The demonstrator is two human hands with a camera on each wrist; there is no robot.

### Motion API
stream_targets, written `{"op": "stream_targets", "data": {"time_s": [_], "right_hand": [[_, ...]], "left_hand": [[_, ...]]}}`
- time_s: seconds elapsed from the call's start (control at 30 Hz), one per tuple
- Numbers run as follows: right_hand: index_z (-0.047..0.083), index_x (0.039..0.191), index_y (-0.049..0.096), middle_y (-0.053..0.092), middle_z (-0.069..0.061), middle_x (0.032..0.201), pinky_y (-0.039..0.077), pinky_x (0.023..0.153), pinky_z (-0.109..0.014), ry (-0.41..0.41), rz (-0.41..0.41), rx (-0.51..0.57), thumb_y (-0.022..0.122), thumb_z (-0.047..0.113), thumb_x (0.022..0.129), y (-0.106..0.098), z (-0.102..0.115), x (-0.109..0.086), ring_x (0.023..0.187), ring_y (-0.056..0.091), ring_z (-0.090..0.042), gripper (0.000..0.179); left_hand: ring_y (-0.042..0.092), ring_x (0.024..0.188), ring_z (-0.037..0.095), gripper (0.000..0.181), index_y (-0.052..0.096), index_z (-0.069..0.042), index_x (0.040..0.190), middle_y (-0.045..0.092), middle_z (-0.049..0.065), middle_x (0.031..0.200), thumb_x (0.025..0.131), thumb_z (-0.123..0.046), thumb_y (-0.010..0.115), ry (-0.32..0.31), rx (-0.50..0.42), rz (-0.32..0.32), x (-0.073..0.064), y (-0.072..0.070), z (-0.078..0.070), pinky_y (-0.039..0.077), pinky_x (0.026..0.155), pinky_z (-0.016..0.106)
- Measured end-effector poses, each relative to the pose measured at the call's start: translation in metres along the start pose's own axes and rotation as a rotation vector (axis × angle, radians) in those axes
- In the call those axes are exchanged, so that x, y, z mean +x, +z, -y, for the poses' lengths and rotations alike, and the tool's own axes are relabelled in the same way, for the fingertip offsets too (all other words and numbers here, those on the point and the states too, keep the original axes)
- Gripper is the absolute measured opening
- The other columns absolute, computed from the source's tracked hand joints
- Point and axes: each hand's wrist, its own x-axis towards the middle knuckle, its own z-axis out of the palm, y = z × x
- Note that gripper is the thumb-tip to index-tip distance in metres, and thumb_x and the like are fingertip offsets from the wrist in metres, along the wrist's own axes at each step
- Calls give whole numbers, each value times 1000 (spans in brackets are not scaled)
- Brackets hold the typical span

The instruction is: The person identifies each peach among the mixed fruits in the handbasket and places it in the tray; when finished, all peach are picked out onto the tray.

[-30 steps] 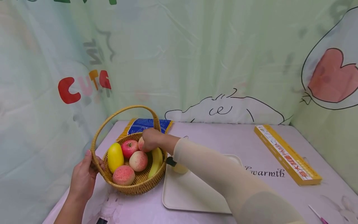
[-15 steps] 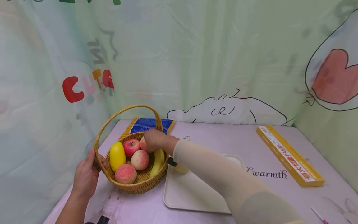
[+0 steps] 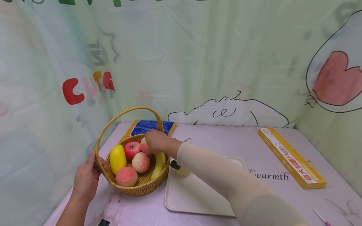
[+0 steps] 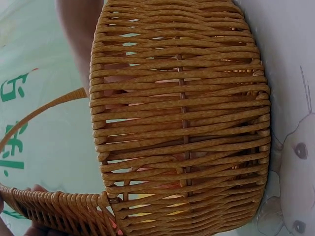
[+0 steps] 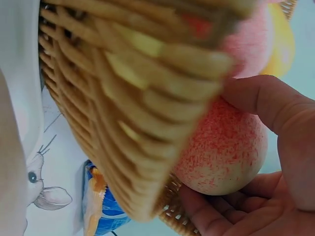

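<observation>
My left hand point(image 3: 86, 179) grips the wicker basket point(image 3: 141, 190) at the left foot of its arched handle. Inside the basket's back right side, my right hand point(image 3: 158, 142) holds a peach point(image 5: 224, 150), thumb on one side and fingers on the other. In the head view that hand covers much of the peach. A red apple point(image 3: 132, 150) lies just left of it. Two more peaches, one pale pink point(image 3: 140, 162) and one deeper pink point(image 3: 126, 176), lie nearer the front. A yellow mango point(image 3: 117, 159) is at the left, a banana point(image 3: 159, 166) along the right wall.
A beige tray point(image 3: 195, 201) lies right of the basket, under my right forearm. On it sits a pale yellow thing point(image 3: 183, 171), partly hidden by the sleeve. Behind the basket lies a blue and yellow packet point(image 3: 147, 125). A long yellow pasta box point(image 3: 292, 158) is at the right.
</observation>
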Motion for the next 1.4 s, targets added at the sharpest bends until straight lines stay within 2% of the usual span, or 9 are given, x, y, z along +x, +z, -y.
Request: {"op": "stream_targets", "data": {"time_s": [0.1, 0.23, 0.47, 0.67, 0.83, 0.97, 1.13, 1.3, 1.4], "right_hand": [[4, 131, 61, 64, -10, 128, 55, 98, -34, 21, -12, 39, 78, 38, 88, -5, -1, -5, 114, 61, -20, 57], [6, 131, 60, 64, -8, 126, 56, 93, -34, 44, -33, 101, 78, 42, 87, -10, -4, -12, 110, 60, -20, 59], [9, 120, 64, 67, -3, 110, 55, 86, -31, -28, -81, 183, 83, 40, 84, -20, -9, -27, 102, 62, -18, 52], [8, 132, 62, 68, -5, 117, 55, 79, -24, -60, -98, 319, 87, 39, 83, -26, -13, -41, 104, 63, -17, 63], [12, 132, 62, 67, -1, 114, 56, 75, -22, -59, -92, 454, 89, 37, 81, -34, -16, -56, 101, 63, -16, 62], [15, 129, 63, 67, 2, 111, 56, 75, -22, -64, -105, 498, 89, 39, 81, -39, -19, -65, 100, 62, -14, 59], [16, 134, 62, 67, 1, 114, 57, 77, -25, -78, -117, 569, 87, 39, 81, -45, -23, -75, 99, 63, -15, 63], [18, 137, 62, 68, 0, 114, 58, 77, -26, -79, -109, 681, 87, 37, 81, -49, -29, -87, 96, 66, -16, 65], [16, 138, 61, 69, 1, 113, 58, 80, -26, -83, -118, 712, 87, 37, 80, -50, -34, -95, 97, 66, -15, 67]], "left_hand": [[59, 79, 12, 43, 64, -12, 95, 60, -4, 83, 113, -40, 37, 24, -24, 21, 1, -1, 0, 53, 81, 18], [59, 78, 13, 44, 65, -11, 93, 61, -3, 82, 113, -37, 36, 48, -49, 41, 2, 0, 0, 53, 80, 19], [58, 78, 12, 45, 61, -7, 96, 59, -3, 83, 112, -42, 37, 32, -17, 25, 0, 3, -2, 53, 80, 18], [59, 80, 12, 44, 63, -12, 96, 60, -4, 84, 112, -43, 37, -11, -19, 22, 0, -1, -1, 53, 83, 16], [60, 78, 11, 43, 63, -13, 96, 60, -4, 84, 113, -42, 37, 3, -27, 26, -2, -2, -2, 53, 83, 16], [60, 78, 11, 42, 63, -14, 94, 61, -4, 83, 113, -42, 38, 13, -43, 30, -2, -1, -3, 53, 82, 17], [60, 78, 11, 42, 63, -15, 93, 61, -4, 83, 112, -42, 38, 11, -54, 29, -2, 0, -5, 53, 82, 17], [59, 80, 11, 42, 63, -13, 97, 60, -4, 84, 112, -44, 38, -10, -35, 22, -2, 0, -5, 53, 83, 16], [58, 81, 11, 43, 62, -12, 98, 60, -4, 85, 112, -45, 38, -25, -25, 19, -2, -1, -4, 53, 84, 16]]}}
